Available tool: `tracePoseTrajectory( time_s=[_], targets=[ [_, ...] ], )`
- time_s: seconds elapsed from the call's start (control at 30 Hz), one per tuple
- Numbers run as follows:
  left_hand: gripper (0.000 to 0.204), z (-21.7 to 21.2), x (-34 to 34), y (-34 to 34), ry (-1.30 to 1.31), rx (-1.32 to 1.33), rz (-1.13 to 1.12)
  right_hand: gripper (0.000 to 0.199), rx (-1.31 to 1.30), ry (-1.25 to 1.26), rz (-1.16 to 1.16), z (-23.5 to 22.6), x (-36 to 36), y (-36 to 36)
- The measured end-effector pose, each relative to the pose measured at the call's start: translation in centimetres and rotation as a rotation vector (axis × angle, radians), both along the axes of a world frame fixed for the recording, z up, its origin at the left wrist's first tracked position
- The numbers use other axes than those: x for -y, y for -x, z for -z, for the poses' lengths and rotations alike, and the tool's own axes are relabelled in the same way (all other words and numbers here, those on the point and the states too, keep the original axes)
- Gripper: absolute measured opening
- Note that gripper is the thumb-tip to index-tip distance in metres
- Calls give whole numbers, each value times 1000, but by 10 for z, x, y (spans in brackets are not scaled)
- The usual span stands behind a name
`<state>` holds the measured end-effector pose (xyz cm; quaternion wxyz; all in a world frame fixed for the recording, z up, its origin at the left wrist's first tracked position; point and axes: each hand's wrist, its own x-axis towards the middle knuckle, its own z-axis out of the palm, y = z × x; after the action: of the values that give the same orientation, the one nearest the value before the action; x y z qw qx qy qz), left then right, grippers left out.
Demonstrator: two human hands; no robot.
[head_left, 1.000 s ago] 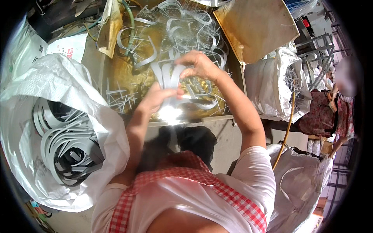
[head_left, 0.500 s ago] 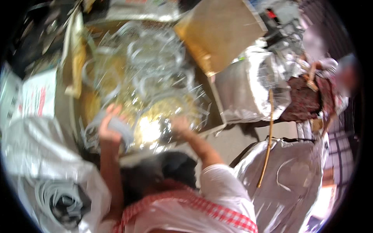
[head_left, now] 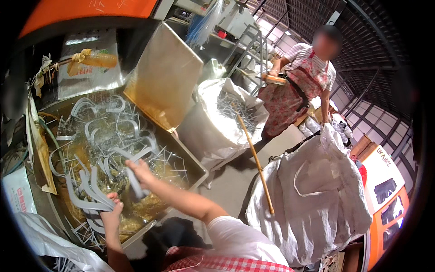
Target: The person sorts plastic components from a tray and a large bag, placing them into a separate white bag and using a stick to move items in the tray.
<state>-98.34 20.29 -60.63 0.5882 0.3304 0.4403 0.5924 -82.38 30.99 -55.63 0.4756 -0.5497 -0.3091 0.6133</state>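
Over a water-filled tub [head_left: 192, 179], my left hand [head_left: 112, 213] is closed round a bunch of grey curved plastic strips [head_left: 93, 192]. Their bent ends fan out up and to the left. My right hand [head_left: 142, 174], just to the right and farther off, grips another grey plastic strip [head_left: 134, 183] whose lower end points down to the water. More curved plastic strips [head_left: 127, 129] float or lie in the yellowish water beyond both hands. Thin straight offcuts [head_left: 172, 165] are scattered at the tub's right side.
A flat board [head_left: 165, 75] leans at the tub's far right corner. Beyond it stands a white sack [head_left: 217, 136] full of thin pieces. A bamboo stick [head_left: 253, 156] slants between it and a large white sack [head_left: 312, 195]. A co-worker [head_left: 299, 81] in a floral apron touches that sack.
My view has swung right and up, bringing the co-worker into fuller sight. Both hands are out of the blurred water area, and the left now holds a fanned bunch of strips.
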Motion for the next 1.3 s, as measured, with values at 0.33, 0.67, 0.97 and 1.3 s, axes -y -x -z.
tracePoseTrajectory(
  time_s=[0.33, 0.67, 0.97, 1.3],
  targets=[
    [42, -15, 17, -1, 0, 235, 132, 33, -165, -37, 158, 20, 13, 68],
    [58, -32, 21, 30, -209, 690, 209, 30, 632, -511, -817, -40, 4, 6],
    [36, -11, 1, 75, 1, 689, -406, 27, 1219, -316, 179, 3, -53, -129],
    [47, -1, -3, 32, -57, 409, -235, 16, -510, 505, 269, 80, -3, 13]
  ],
)
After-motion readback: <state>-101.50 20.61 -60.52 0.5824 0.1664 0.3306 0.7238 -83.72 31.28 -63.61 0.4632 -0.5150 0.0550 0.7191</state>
